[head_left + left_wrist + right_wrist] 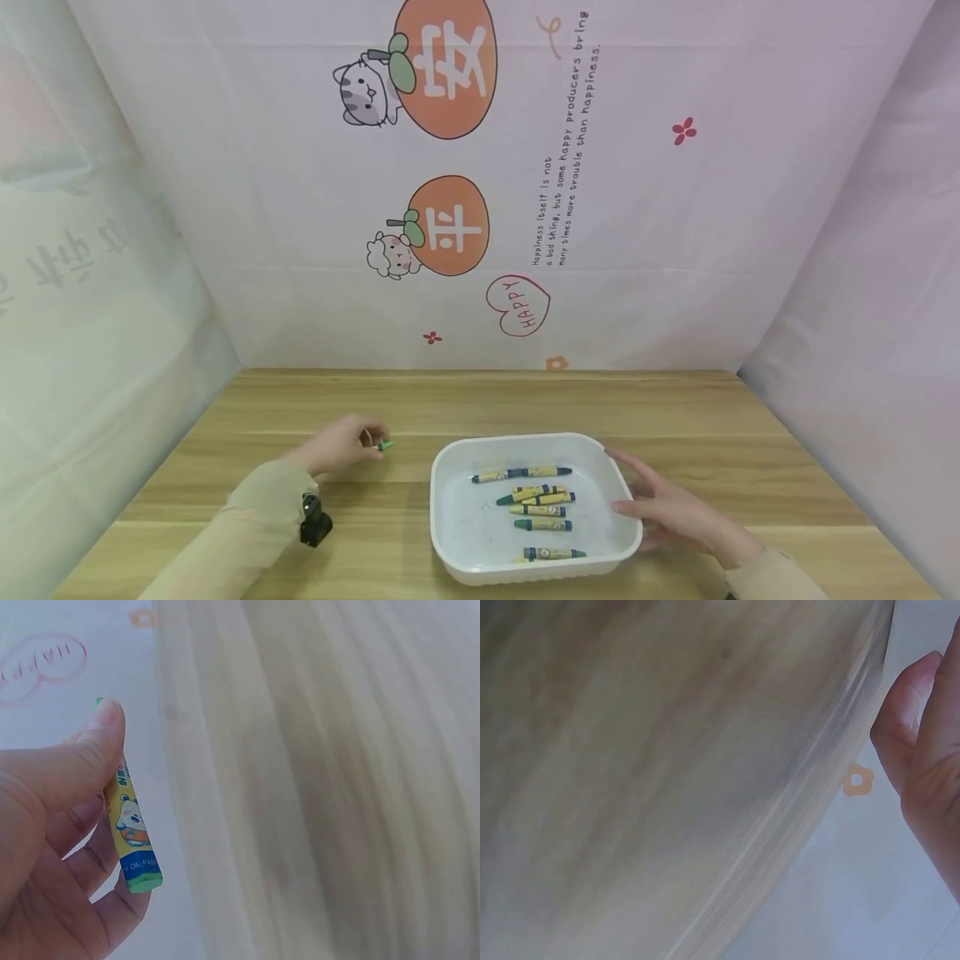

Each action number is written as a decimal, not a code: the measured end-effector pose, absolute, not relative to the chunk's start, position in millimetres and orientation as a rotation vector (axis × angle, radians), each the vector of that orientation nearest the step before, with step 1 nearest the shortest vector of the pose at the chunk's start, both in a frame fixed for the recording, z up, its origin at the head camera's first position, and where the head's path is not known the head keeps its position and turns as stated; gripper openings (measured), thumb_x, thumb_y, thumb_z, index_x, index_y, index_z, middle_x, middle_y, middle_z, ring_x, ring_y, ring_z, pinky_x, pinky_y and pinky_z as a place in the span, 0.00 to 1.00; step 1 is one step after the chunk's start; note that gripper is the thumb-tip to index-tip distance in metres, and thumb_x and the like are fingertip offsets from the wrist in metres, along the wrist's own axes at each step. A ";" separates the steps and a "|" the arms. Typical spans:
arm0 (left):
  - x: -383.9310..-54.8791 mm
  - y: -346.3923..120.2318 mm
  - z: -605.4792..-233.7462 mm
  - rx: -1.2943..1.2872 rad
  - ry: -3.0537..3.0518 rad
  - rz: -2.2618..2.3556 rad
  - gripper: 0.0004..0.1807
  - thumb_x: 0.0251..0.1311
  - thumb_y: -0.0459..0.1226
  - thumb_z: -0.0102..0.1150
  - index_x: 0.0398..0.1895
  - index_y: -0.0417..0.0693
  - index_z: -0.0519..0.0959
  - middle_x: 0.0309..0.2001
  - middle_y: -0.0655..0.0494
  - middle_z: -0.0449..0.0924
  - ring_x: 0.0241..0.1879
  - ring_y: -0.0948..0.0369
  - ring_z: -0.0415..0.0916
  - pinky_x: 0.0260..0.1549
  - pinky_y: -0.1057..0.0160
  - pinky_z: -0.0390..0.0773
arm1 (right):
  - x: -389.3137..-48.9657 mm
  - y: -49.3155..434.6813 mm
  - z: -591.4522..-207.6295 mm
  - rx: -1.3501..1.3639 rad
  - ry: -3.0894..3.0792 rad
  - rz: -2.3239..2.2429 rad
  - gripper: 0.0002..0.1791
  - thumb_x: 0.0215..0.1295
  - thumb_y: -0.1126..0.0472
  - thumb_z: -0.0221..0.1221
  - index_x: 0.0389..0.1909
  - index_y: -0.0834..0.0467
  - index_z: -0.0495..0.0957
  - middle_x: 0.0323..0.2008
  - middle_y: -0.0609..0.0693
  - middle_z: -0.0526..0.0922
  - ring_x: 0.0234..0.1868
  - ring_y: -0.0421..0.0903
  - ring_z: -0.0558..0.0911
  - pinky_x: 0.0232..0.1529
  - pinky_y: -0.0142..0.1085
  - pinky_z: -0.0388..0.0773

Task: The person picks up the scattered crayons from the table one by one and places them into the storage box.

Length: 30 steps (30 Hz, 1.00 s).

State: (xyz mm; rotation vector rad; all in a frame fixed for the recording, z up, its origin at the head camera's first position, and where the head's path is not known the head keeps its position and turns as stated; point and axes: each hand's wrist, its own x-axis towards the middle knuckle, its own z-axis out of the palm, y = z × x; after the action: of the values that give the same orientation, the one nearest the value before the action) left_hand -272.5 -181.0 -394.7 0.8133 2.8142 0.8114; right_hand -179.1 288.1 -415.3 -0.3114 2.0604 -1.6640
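Between thumb and fingers, my left hand (341, 446) pinches a green oil pastel (133, 817) in a yellow and blue wrapper with a bear on it. In the head view this hand is over the table, left of a white plastic tub (468, 567). My right hand (678, 508) holds the tub at its right side, the thumb over the rim and the fingers along the outside. Several oil pastels (543, 525) in yellow and blue wrappers lie in the tub, some with dark green tips. The right wrist view shows only part of the right hand (930, 742).
The wooden table (375, 542) ends at a white cloth backdrop (630, 317) printed with orange fruits, cartoon animals and lettering. White cloth also hangs at the left (97, 350) and right sides. A small black device (315, 522) is strapped to the left wrist.
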 end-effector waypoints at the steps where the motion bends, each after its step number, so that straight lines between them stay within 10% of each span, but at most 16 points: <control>1: -272.8 -175.9 -392.6 0.831 2.811 0.809 0.06 0.53 0.34 0.63 0.35 0.47 0.79 0.31 0.61 0.78 0.31 0.65 0.72 0.29 0.68 0.73 | -179.1 288.2 -415.1 -0.311 2.059 -1.663 0.46 0.65 0.62 0.54 0.71 0.54 0.31 0.58 0.83 0.53 0.41 0.52 0.81 0.37 0.52 0.81; 30: -253.3 6.4 -373.5 1.052 2.631 0.520 0.07 0.53 0.37 0.64 0.36 0.52 0.80 0.29 0.66 0.76 0.29 0.70 0.70 0.28 0.74 0.73 | -180.2 289.7 -418.7 -0.330 2.034 -1.702 0.46 0.64 0.62 0.55 0.71 0.53 0.32 0.59 0.84 0.51 0.43 0.53 0.81 0.38 0.55 0.80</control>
State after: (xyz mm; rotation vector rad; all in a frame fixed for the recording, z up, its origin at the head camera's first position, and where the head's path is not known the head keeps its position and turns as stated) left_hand -253.3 6.4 -373.5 1.0518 2.6312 0.5199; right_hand -180.2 289.7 -418.7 -0.3302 2.0343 -1.7015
